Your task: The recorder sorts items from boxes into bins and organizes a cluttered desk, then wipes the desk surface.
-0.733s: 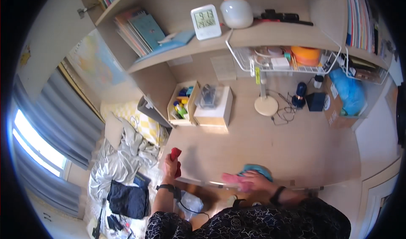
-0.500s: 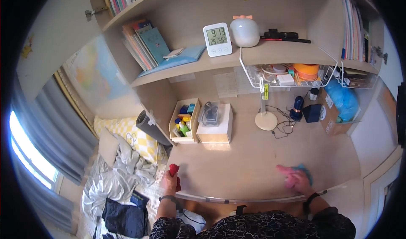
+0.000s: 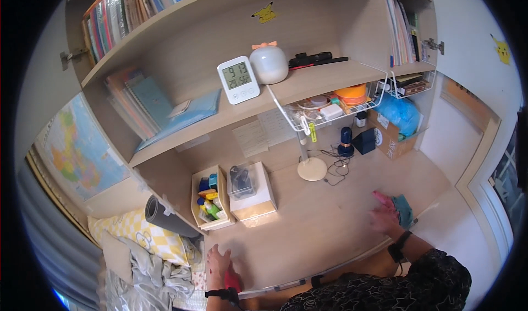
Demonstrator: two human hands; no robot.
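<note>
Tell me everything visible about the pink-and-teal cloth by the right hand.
The cloth looks like soft fabric, crumpled into a loose bunch, pink on its left side and teal on its right. It lies at the right front of the desk, against the right hand, which partly hides it. Whether it is one piece or two, I cannot tell.

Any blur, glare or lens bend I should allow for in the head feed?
Head view: the right hand looks motion-smeared; head view: light glares off the front of the white box; head view: fisheye bows the middle shelf, with black rimming the picture.
</note>
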